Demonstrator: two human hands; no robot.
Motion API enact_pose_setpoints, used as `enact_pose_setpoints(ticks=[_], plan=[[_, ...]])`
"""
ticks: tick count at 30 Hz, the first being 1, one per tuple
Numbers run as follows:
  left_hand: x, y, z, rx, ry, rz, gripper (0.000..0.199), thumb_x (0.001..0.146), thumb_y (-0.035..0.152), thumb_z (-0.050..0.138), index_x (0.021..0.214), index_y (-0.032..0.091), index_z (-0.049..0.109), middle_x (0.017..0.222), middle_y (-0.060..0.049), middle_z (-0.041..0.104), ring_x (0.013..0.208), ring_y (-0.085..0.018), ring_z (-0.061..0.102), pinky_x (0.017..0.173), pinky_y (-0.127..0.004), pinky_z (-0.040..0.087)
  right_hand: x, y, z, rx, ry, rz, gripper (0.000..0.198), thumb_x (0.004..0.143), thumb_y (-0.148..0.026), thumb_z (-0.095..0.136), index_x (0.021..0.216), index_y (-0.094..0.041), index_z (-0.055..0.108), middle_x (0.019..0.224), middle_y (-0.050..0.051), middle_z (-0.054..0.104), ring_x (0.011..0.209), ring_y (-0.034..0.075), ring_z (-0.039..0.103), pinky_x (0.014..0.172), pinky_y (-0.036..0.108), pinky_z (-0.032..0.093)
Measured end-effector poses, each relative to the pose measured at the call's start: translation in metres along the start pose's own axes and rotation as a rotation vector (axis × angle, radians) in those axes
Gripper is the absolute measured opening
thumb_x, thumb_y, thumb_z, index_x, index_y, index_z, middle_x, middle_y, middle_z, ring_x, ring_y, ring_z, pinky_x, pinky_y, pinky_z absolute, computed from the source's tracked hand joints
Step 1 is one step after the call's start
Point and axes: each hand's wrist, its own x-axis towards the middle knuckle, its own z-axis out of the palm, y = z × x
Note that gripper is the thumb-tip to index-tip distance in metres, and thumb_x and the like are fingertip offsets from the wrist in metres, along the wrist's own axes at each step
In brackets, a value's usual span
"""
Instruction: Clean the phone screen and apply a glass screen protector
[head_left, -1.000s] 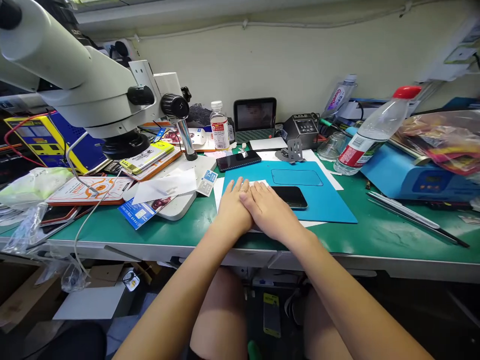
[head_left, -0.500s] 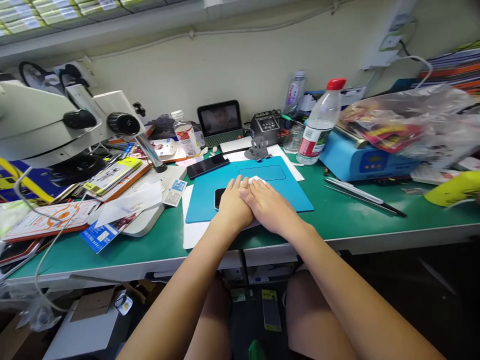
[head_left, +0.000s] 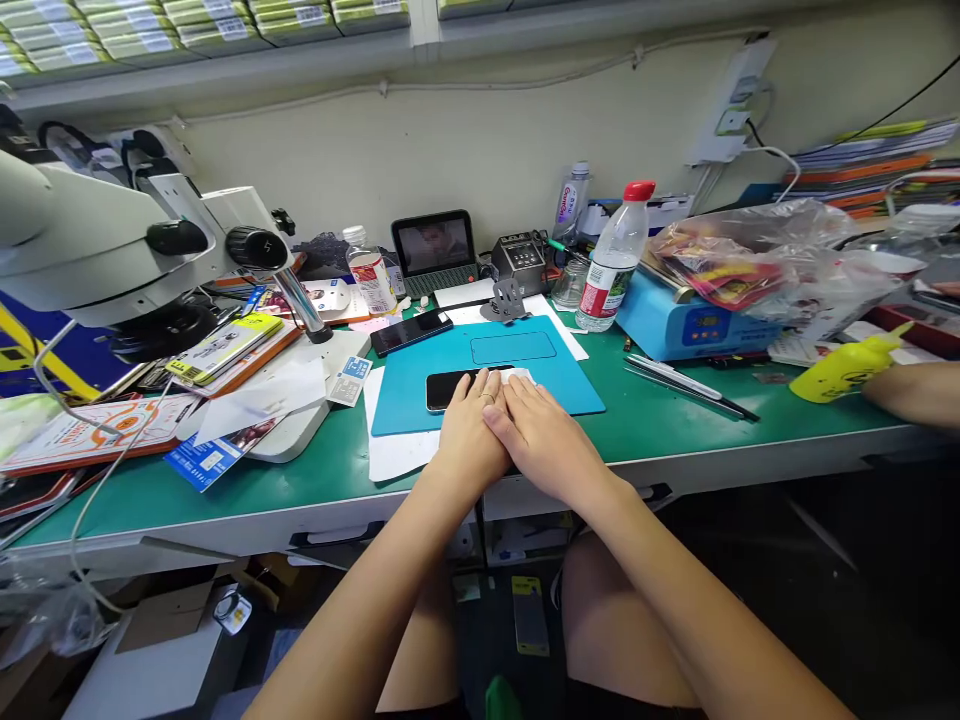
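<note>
While hands (head_left: 474, 425) together, red-capped bottle (head_left: 614, 262) beyond.

The flat black rectangular phone with rounded corners (head_left: 442, 391) comes through to me glossy and glass-like; the blue rectangular mat (head_left: 574, 392) under it looks smooth and matt. I see a soft sheen on the smooth green desktop (head_left: 652, 435). The silvery cylindrical post (head_left: 304, 306) looks like polished metal, the clear red-capped bottle (head_left: 616, 250) shiny plastic, the crumpled transparent bag (head_left: 799, 232) wrinkled, glinting plastic film.
</note>
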Motion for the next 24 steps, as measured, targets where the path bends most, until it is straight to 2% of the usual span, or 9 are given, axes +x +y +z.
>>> enact_pose_setpoints(ticks=[5, 12, 17, 24], plan=[[-0.018, -0.011, 0.004, -0.064, 0.026, -0.003, 0.062, 0.105, 0.035, 0.037, 0.161, 0.009, 0.032, 0.168, -0.016, 0.03, 0.158, -0.033, 0.024, 0.131, -0.051, 0.02, -0.003, -0.017, 0.006, -0.058, -0.026, -0.024, 0.1, 0.1, -0.074, 0.004, 0.157, 0.002, 0.036, 0.163, 0.023, 0.034, 0.156, 0.031, 0.026, 0.129, 0.051, 0.02], [-0.044, -0.057, 0.018, -0.088, 0.129, -0.093, 0.062, 0.101, 0.032, 0.043, 0.158, 0.006, 0.039, 0.165, -0.018, 0.036, 0.157, -0.034, 0.028, 0.13, -0.048, 0.025, 0.021, -0.059, 0.029, -0.069, -0.064, -0.105, 0.1, 0.1, -0.073, 0.003, 0.158, 0.002, 0.033, 0.163, 0.023, 0.032, 0.156, 0.032, 0.026, 0.129, 0.053, 0.021], [-0.038, -0.078, 0.014, -0.123, 0.081, -0.127, 0.06, 0.104, 0.031, 0.038, 0.159, 0.008, 0.036, 0.167, -0.017, 0.032, 0.158, -0.032, 0.024, 0.13, -0.047, 0.022, 0.045, -0.068, 0.036, -0.066, -0.084, -0.121, 0.098, 0.1, -0.071, 0.001, 0.158, 0.001, 0.033, 0.164, 0.022, 0.032, 0.156, 0.031, 0.025, 0.13, 0.051, 0.018], [-0.023, -0.086, 0.005, -0.1, -0.008, -0.14, 0.066, 0.102, 0.031, 0.046, 0.162, 0.007, 0.028, 0.169, -0.018, 0.025, 0.159, -0.033, 0.018, 0.132, -0.047, 0.017, 0.067, -0.063, 0.032, -0.038, -0.111, -0.15, 0.093, 0.102, -0.069, 0.003, 0.16, -0.001, 0.031, 0.164, 0.02, 0.033, 0.157, 0.029, 0.025, 0.13, 0.049, 0.018]])
